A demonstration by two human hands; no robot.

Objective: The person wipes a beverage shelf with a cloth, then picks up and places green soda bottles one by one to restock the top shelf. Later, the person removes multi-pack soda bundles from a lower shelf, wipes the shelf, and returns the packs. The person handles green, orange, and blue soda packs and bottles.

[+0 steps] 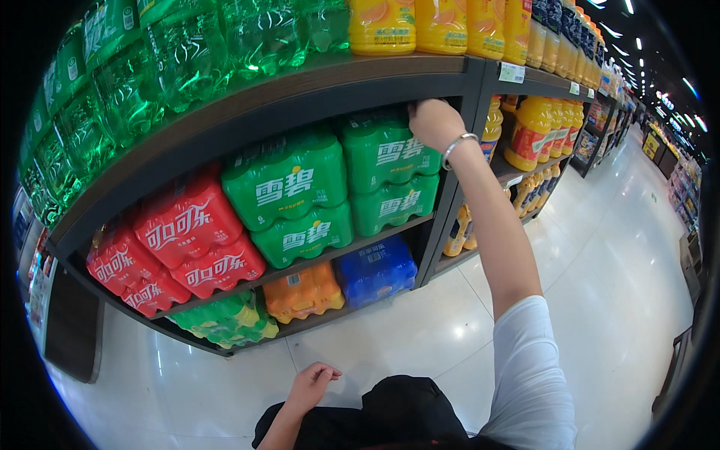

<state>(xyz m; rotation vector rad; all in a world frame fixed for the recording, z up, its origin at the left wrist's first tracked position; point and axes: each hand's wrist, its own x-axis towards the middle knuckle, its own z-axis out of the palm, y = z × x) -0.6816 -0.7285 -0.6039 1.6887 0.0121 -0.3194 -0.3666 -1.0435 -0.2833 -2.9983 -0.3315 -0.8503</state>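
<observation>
My right hand (436,122) reaches up into the shelf, at the top right corner of a shrink-wrapped Sprite multipack (388,151). Its fingertips are hidden, so a grip on the pack cannot be confirmed. A silver bangle (458,149) circles that wrist. Directly below is another green Sprite multipack (394,205), with a second stack of two to its left, the upper one (292,183) reaching higher. Low in front of my body, over the floor, my left hand (313,384) is loosely curled with nothing visible in it.
Red Coca-Cola multipacks (188,230) sit left on the same shelf. Below are orange (304,292) and blue (376,273) packs. Green bottles (185,62) and orange drink bottles (382,28) line the board above. A dark upright (469,118) stands beside my right wrist. Glossy floor tiles (574,292) extend rightward.
</observation>
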